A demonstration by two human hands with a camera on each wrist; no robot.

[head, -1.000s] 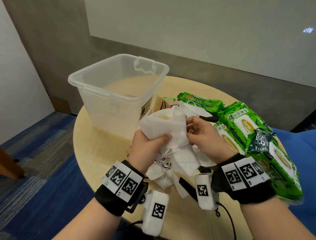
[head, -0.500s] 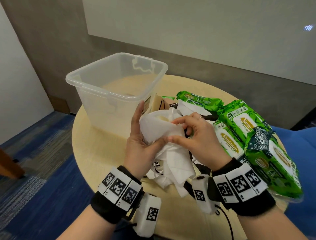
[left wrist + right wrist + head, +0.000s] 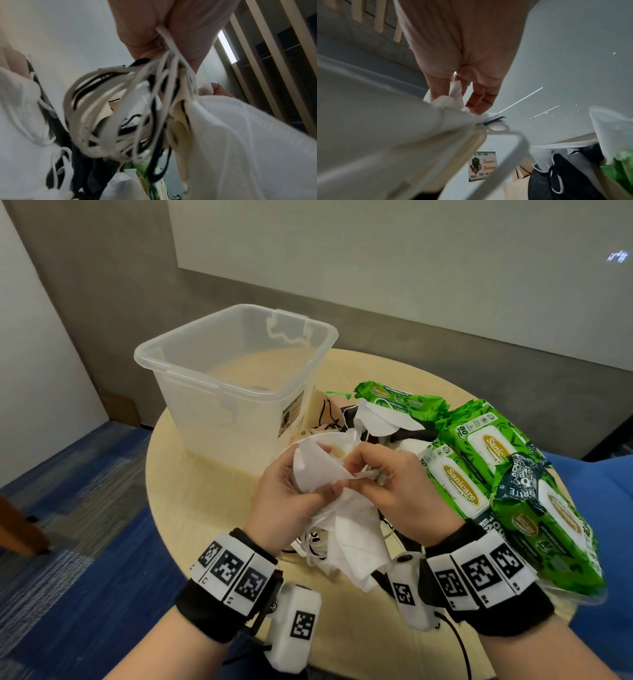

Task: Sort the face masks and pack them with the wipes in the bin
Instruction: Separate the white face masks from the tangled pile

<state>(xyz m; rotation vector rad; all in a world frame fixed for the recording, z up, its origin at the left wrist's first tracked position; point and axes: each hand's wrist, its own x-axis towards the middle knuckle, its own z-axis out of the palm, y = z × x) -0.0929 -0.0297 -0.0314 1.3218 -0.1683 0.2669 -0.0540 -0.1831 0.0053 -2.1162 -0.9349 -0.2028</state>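
A bunch of soft white fabric face masks (image 3: 329, 474) is held up just in front of the clear plastic bin (image 3: 239, 392), above the near part of the round pale wooden table (image 3: 178, 481). The left hand (image 3: 284, 501) is curled around the bunch from its left side, with the thumb laid across the front fold, while the right hand (image 3: 394, 484) pinches the bunch's right edge between thumb and fingertips. The masks are seen to be creased and folded over one another, one cream-coloured layer showing at the top, and a tangle of white and black elastic ear loops (image 3: 120, 115) hangs beneath them. From the right wrist view a thin white loop (image 3: 510, 143) is seen trailing from the pinched corner. To the right of the bin, further loose masks in white, black and tan (image 3: 373, 419) are heaped on the table, touching the bin's side wall. Beyond and to the right of that heap, green printed packs of wet wipes (image 3: 493, 460) are stacked against one another. The bin stands upright at the table's left, a small printed label (image 3: 293, 416) fixed to its right wall.
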